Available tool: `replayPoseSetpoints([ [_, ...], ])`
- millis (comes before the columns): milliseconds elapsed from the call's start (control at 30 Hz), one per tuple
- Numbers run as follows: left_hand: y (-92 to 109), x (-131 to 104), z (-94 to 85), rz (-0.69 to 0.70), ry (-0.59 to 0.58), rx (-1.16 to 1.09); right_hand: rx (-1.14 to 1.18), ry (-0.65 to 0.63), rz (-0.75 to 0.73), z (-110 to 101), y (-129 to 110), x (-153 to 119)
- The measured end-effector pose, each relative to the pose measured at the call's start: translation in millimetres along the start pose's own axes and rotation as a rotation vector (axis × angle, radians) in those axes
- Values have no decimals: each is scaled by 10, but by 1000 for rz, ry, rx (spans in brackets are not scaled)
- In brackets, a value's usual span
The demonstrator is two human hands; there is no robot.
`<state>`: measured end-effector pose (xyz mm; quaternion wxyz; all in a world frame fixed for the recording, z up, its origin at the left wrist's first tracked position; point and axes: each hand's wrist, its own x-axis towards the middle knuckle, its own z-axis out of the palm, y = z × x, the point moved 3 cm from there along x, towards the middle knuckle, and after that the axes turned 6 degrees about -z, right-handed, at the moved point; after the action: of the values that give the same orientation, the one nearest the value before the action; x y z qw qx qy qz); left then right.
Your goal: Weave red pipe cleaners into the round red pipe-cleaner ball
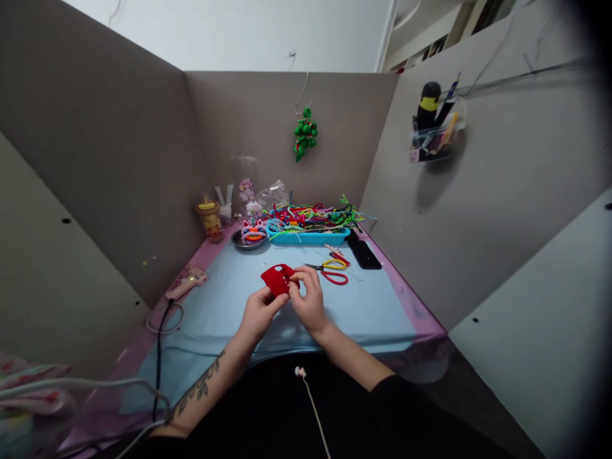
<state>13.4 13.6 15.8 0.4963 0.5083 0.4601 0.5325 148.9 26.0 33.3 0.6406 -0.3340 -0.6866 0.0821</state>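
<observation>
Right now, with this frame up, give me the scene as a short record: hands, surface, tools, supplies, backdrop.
Left hand: holds the red piece near its lower left
Right hand: at the red piece's right side
Surface: light-blue cover
Tools: scissors, one handle yellow, one red, beside the right hand
Supplies: blue tray heaped with coloured cords; metal dish left of it
Phone: right of the tray, screen dark
Backdrop: green ornament hanging before the back panel

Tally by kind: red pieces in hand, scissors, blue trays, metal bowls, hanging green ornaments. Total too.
Red piece, held in left hand, touched by right hand: 1
Scissors: 1
Blue tray: 1
Metal bowl: 1
Green ornament: 1
Total: 5
</observation>
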Motion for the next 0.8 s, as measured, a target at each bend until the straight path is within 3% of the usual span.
replayPoseSetpoints([
  [200,-21,10,-28,-7,45,-14,-81,-84,-62,18,18,16],
  [467,35,28,-103,-71,82,-211,-56,-388,-210,-11,62,57],
  [633,47,77,-99,-207,-45,-354,-50,-552,-257,-100,81,153],
  [800,50,86,-72,-237,-97,-383,-82,-569,-243,-112,96,188],
])
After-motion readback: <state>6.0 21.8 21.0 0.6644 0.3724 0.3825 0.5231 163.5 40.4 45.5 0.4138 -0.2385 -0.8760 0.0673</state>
